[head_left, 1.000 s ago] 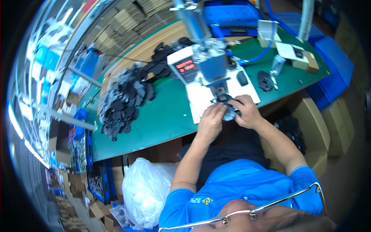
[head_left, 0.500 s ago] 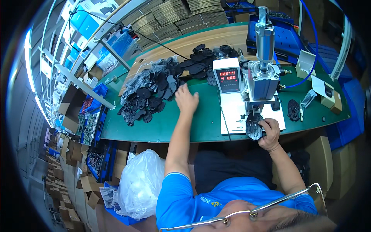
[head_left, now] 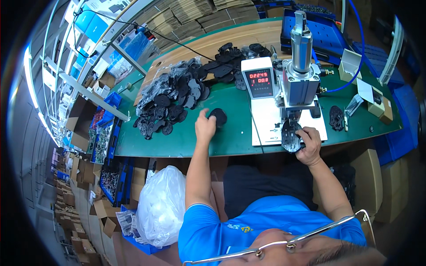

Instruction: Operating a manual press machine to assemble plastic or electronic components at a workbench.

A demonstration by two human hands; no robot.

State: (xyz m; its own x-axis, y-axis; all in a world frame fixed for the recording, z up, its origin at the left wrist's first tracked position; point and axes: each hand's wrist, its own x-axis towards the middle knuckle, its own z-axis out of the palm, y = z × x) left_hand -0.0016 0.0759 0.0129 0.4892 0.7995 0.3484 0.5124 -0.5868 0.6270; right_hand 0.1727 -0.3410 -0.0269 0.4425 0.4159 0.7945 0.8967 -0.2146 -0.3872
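Right hand (head_left: 309, 142) is clamped on a black plastic part (head_left: 290, 136) under the press (head_left: 300, 84); fingers sit close beneath the ram (pinch risk, in my judgement). Left hand (head_left: 205, 127), fingers spread, touches a loose black part (head_left: 218, 117) on the green surface (head_left: 213, 142). Farther left, the heap of black parts (head_left: 171, 102) could slide. Blue bins (head_left: 106, 177) hold small parts, indistinct.

White plastic bag (head_left: 162, 210) under green bench (head_left: 213, 142), blue crates (head_left: 317, 33), flattened cardboard stacks (head_left: 195, 9), small box (head_left: 382, 106)
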